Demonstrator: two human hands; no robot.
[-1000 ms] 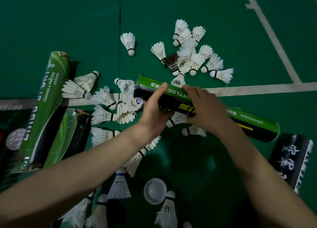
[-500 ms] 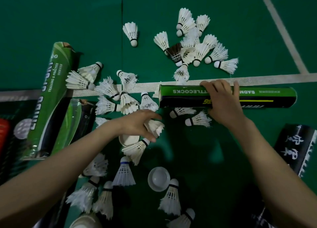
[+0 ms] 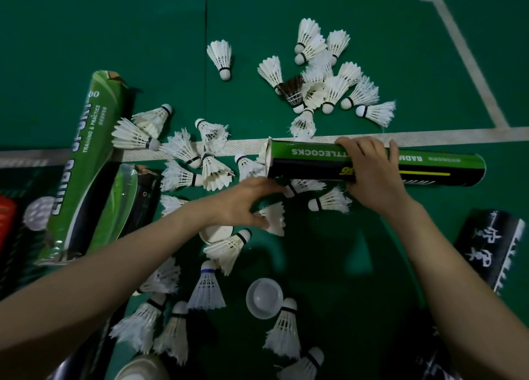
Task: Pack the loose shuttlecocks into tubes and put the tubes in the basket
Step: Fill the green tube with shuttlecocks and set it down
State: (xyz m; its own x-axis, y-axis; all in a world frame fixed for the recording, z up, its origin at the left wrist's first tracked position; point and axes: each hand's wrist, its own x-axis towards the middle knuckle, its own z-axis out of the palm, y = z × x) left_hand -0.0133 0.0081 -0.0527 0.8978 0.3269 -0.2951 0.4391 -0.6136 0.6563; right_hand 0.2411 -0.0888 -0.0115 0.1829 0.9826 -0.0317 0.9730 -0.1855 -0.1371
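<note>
Just below the tube (image 3: pixel 303 163), left grip (image 3: pixel 243 203) holds a shuttlecock (image 3: pixel 275 219).

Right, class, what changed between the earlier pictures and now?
The left hand let go of the green tube, moved nearer and now grips a shuttlecock. The right hand swung the tube level along the white line. The far pile stayed.
</note>
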